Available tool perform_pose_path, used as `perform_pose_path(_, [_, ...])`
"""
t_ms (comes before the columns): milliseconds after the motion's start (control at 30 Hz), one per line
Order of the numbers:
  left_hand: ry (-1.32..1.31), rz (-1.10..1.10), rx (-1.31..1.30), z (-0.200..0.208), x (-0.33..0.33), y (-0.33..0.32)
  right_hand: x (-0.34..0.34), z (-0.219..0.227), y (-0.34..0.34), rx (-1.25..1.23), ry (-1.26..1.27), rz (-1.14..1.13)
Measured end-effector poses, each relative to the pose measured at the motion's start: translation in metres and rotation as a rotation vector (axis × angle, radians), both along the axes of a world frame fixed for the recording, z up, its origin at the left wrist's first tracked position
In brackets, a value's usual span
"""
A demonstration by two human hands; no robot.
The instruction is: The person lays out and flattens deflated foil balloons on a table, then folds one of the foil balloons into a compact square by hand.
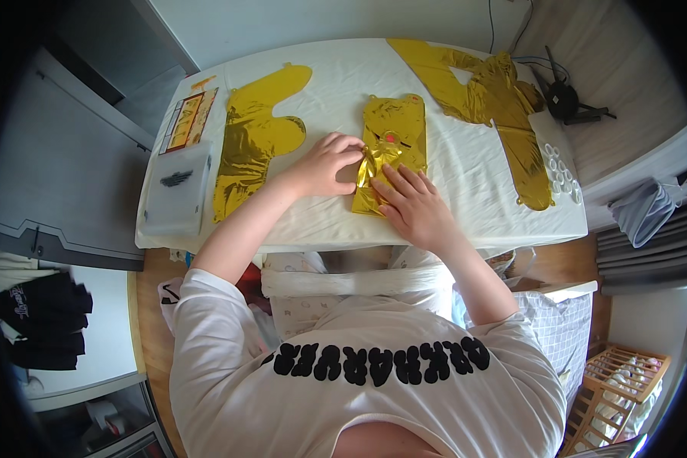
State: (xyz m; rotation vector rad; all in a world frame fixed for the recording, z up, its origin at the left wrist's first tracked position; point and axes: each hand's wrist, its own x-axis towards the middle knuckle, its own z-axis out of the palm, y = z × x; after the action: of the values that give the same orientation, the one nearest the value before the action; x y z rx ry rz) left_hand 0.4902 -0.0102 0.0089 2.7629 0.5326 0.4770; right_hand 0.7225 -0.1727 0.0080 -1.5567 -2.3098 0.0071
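Observation:
A flat gold foil balloon (397,114) lies near the middle of the white-covered table, a small red spot on it. Its nearer part is crumpled and partly folded over. At the left edge of that part, my left hand (324,169) has thumb and fingers curled on the foil. My right hand (418,208) lies flat, fingers stretched, pressing the foil's near right side. Another flat, curved gold foil balloon (263,126) is spread to the left. More flat gold foil shapes (504,91) are laid out at the far right, overlapping each other.
A clear plastic case (177,195) with a dark bundle stands at the table's left edge, below a yellow-and-red printed packet (187,122). Several small white rings (561,174) lie at the right edge. A black stand-like object (563,99) with cables is behind them.

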Motion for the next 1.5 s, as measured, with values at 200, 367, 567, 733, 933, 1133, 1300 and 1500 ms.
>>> perform_pose_path(200, [-0.002,0.061,0.027,-0.002,-0.003,-0.002,-0.001,-0.003,0.003,-0.006,-0.028,0.009])
perform_pose_path(367, [-0.008,0.130,-0.193,0.009,-0.006,-0.020,0.001,-0.003,0.002,-0.018,-0.027,-0.006])
perform_pose_path(567, [0.036,0.136,-0.087,0.006,-0.003,-0.033,0.000,-0.005,0.003,0.001,-0.040,0.008])
perform_pose_path(733, [0.068,0.134,-0.032,-0.004,-0.006,-0.030,0.000,-0.005,0.003,0.005,-0.016,0.003])
perform_pose_path(933, [0.152,0.147,0.011,-0.002,-0.004,-0.031,0.002,-0.001,0.001,-0.031,0.005,0.003])
perform_pose_path(1133, [0.141,0.154,0.060,-0.005,-0.008,-0.034,0.011,0.014,-0.021,0.146,0.045,0.003])
perform_pose_path(1300, [0.166,0.133,0.071,0.002,-0.014,-0.058,0.037,0.003,-0.063,0.130,0.139,0.157])
perform_pose_path(1500, [0.218,0.140,0.021,0.007,-0.030,-0.116,0.051,-0.010,-0.078,0.182,0.001,0.234])
